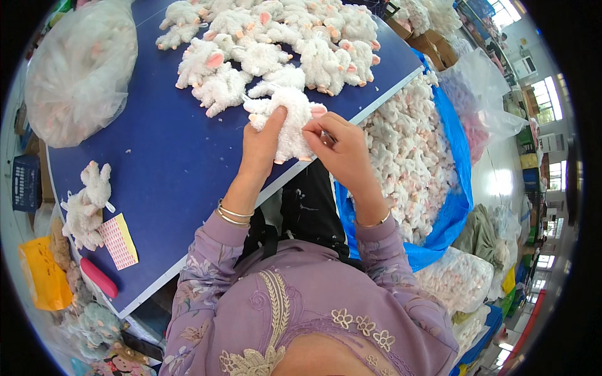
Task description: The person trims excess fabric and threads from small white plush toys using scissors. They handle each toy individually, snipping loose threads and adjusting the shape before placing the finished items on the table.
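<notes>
A white plush lamb (290, 128) with a pink ear and peach feet is held over the table's front edge. My left hand (263, 141) is closed around its left side, thumb pressed on the fluffy body. Beside the lamb's ear, my right hand (338, 144) is pinched closed. A small dark bit shows between its fingers, too little to name. Just beyond my hands, a heap of similar plush lambs (263, 57) covers the far part of the blue table (169, 156).
At the left lie two white plush toys (88, 210), a sheet of labels (118, 242) and a pink case (99, 277). A stuffed clear bag (81, 75) stands far left. To my right is a blue sack (461, 188) full of white plush pieces (407, 156).
</notes>
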`<action>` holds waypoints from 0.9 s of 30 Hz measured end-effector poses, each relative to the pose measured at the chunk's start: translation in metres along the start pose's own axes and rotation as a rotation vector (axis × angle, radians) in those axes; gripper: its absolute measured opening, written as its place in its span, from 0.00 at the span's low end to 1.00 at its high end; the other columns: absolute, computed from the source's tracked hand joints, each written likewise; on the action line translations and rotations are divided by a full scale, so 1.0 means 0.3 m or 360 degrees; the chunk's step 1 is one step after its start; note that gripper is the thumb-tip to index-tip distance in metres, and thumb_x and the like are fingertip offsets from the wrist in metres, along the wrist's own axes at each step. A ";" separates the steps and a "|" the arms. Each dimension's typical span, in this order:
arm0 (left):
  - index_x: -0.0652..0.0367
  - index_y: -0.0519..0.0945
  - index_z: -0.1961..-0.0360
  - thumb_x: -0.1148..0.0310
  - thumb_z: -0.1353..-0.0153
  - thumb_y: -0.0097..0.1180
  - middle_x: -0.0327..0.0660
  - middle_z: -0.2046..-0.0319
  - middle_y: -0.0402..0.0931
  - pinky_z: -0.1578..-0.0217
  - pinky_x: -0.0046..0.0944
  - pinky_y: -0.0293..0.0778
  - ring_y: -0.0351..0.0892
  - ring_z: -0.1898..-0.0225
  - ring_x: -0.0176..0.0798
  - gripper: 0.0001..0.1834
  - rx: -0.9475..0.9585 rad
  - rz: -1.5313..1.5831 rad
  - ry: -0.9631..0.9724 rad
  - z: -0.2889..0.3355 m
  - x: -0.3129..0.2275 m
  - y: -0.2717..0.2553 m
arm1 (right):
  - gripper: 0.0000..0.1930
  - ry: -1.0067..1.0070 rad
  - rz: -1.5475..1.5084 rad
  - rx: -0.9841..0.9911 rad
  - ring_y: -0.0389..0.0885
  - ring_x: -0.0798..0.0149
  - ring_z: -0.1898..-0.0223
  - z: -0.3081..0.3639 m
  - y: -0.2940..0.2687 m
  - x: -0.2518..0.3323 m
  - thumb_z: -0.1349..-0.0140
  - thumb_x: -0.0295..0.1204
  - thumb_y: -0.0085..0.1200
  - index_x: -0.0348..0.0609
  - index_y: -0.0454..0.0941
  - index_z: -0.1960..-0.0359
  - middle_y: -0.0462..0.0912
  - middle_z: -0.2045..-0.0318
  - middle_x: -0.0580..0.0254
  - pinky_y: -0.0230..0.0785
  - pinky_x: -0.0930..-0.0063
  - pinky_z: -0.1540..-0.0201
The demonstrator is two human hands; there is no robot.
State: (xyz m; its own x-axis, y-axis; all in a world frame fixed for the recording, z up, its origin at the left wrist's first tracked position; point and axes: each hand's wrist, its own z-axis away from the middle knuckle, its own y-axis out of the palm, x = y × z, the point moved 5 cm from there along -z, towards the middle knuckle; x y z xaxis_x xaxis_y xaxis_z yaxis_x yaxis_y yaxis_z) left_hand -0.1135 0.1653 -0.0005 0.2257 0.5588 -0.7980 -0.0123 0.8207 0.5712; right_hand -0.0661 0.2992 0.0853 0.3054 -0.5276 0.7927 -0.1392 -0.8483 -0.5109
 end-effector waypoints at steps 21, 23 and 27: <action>0.70 0.78 0.54 0.65 0.39 0.59 0.43 0.61 0.80 0.65 0.32 0.76 0.80 0.64 0.33 0.18 -0.0072 -0.0185 -0.0018 -0.016 0.037 -0.015 | 0.03 0.0605 -0.0556 0.0252 0.64 0.83 0.77 -0.012 0.038 -0.156 0.48 0.25 0.55 0.40 0.76 0.74 0.72 0.79 0.77 0.56 0.86 0.75; 0.70 0.77 0.54 0.65 0.38 0.59 0.44 0.61 0.80 0.65 0.33 0.76 0.80 0.63 0.33 0.18 -0.0087 -0.0132 -0.0042 -0.013 0.035 -0.012 | 0.04 0.0699 -0.0737 0.0263 0.63 0.82 0.80 -0.009 0.029 -0.165 0.48 0.27 0.55 0.40 0.76 0.73 0.72 0.80 0.76 0.53 0.85 0.78; 0.70 0.76 0.53 0.66 0.38 0.58 0.44 0.60 0.80 0.64 0.33 0.76 0.81 0.62 0.33 0.18 -0.0087 -0.0034 -0.0076 -0.020 0.037 -0.015 | 0.06 0.0816 -0.0998 0.0131 0.63 0.82 0.80 -0.008 0.008 -0.168 0.43 0.30 0.55 0.39 0.77 0.71 0.73 0.79 0.74 0.52 0.85 0.79</action>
State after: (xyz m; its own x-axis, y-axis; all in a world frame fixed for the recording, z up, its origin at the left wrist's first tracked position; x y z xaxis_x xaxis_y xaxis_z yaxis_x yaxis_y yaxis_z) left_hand -0.1168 0.1684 -0.0130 0.2726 0.5357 -0.7992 -0.0596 0.8385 0.5416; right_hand -0.0840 0.3237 0.0450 -0.1685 0.0725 0.9830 -0.0099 -0.9974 0.0718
